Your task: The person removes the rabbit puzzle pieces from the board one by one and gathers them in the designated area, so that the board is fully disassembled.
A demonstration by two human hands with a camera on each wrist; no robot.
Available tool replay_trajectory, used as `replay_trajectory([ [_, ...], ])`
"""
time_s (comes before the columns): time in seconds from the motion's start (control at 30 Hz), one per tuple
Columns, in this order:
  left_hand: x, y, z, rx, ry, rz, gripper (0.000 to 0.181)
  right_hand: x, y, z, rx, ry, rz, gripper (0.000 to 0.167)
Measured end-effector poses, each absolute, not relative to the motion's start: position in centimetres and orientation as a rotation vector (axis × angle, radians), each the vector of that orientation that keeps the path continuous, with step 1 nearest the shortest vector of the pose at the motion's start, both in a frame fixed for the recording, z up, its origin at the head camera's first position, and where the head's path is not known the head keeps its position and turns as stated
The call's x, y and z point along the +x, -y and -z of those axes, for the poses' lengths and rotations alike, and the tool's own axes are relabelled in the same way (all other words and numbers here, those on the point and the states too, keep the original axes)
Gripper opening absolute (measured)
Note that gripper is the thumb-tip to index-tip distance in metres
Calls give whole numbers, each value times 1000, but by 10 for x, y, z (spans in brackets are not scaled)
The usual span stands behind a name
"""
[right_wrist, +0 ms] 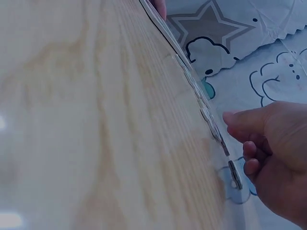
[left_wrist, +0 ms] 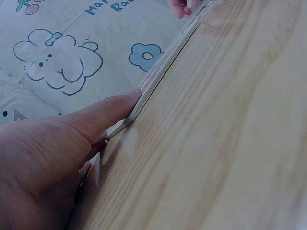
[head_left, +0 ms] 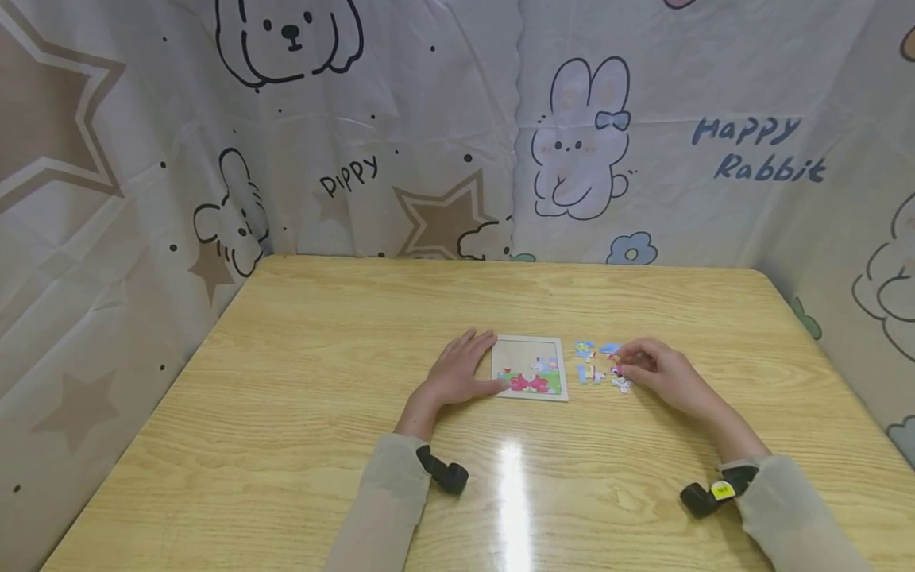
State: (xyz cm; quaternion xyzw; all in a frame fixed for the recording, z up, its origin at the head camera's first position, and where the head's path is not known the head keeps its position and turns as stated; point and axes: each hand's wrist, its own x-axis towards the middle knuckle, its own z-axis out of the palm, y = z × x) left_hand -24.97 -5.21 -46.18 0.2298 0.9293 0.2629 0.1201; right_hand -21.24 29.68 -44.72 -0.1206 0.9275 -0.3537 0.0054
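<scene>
A square jigsaw puzzle tray (head_left: 529, 340) with a pale rim lies on the table, with pink, green and white picture pieces along its lower part. My left hand (head_left: 457, 372) rests at its left side, fingers extended toward the far left corner. The straight thumb (left_wrist: 117, 108) lies on the near left part of the tray. Several loose jigsaw pieces (head_left: 584, 349) lie just right of the tray. Over the rightmost ones hovers my right hand (head_left: 661, 373), thumb and index close together; no piece shows between them in the right wrist view. The hand partly hides those pieces.
The wooden table (head_left: 322, 334) extends around the tray on all sides. A printed cloth (head_left: 443, 119) hangs behind it and along both sides. Each wrist wears a black camera (head_left: 450, 477). Light glares off the tabletop in front of the tray.
</scene>
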Motion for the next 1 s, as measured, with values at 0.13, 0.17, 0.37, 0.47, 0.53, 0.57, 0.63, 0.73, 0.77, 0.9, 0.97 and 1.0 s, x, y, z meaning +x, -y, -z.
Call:
replay_trajectory([
  [0.13,-250,53,461,670,-2716,-765,85,-217,-286,448,-452,-2892,1120,24],
  [0.17,-250,53,461,670,-2716,-764,85,-219,-283,448,-471,-2880,1118,24],
  [0.37,-250,53,461,673,-2713,-768,84,-228,-258,449,-603,-2781,1163,26],
  [0.47,-250,53,460,675,-2710,-770,84,-232,-247,450,-657,-2745,1170,25],
  [0.53,-249,53,459,675,-2708,-767,84,-235,-240,450,-696,-2727,1167,24],
  [0.57,-249,53,459,675,-2708,-772,84,-236,-237,451,-706,-2720,1160,24],
  [0.63,-249,52,459,669,-2708,-766,84,-239,-232,451,-731,-2707,1144,25],
  [0.73,-249,52,459,662,-2709,-769,84,-241,-226,451,-751,-2697,1103,27],
  [0.77,-249,52,460,661,-2710,-770,84,-242,-224,450,-750,-2691,1089,28],
  [0.9,-248,52,459,654,-2712,-773,83,-245,-220,450,-760,-2652,1051,29],
  [0.97,-248,52,459,652,-2714,-772,84,-246,-219,449,-762,-2628,1050,28],
  [1.0,-248,52,459,650,-2715,-772,84,-246,-219,449,-770,-2620,1050,28],
])
